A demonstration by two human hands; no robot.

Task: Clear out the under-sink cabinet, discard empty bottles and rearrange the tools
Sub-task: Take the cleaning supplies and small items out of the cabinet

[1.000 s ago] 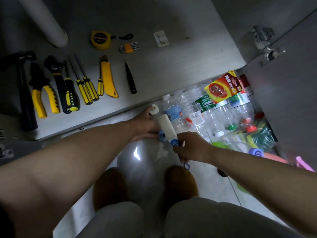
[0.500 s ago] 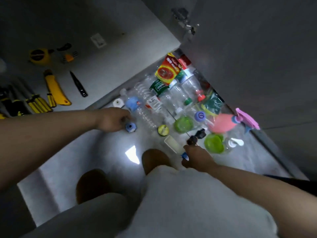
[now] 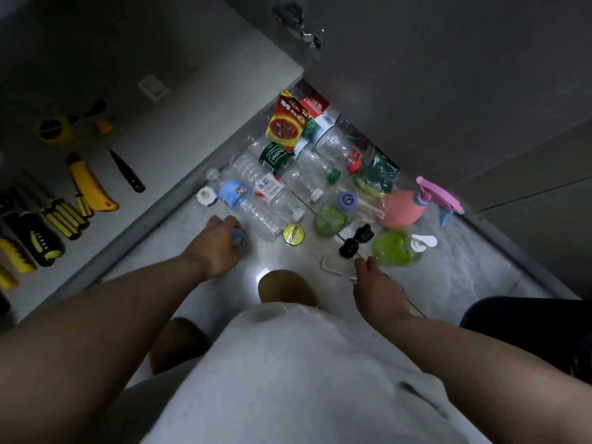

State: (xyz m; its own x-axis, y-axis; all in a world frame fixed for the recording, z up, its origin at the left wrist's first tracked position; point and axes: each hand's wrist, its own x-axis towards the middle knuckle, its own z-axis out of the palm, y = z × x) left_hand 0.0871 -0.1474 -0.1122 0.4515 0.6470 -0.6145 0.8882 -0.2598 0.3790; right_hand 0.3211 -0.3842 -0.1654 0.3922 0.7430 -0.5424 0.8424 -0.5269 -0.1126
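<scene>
The left hand (image 3: 221,245) clenches a small blue piece (image 3: 237,236) beside the clear bottles (image 3: 272,193) on the floor (image 3: 464,267); the right hand (image 3: 379,283) grips the near end of the white roller (image 3: 334,265), which lies flat there. Judgement: park both parts together, away from the bottles. A second earlier both hands met on the roller; now they are apart.

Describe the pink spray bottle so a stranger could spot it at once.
Find the grey cabinet door on the right; at its foot, bottles litter the floor. The spray bottle lies at that spread's right edge, beside the door. It alone has a salmon-pink body and pink trigger; its neighbours are clear or green.
</scene>
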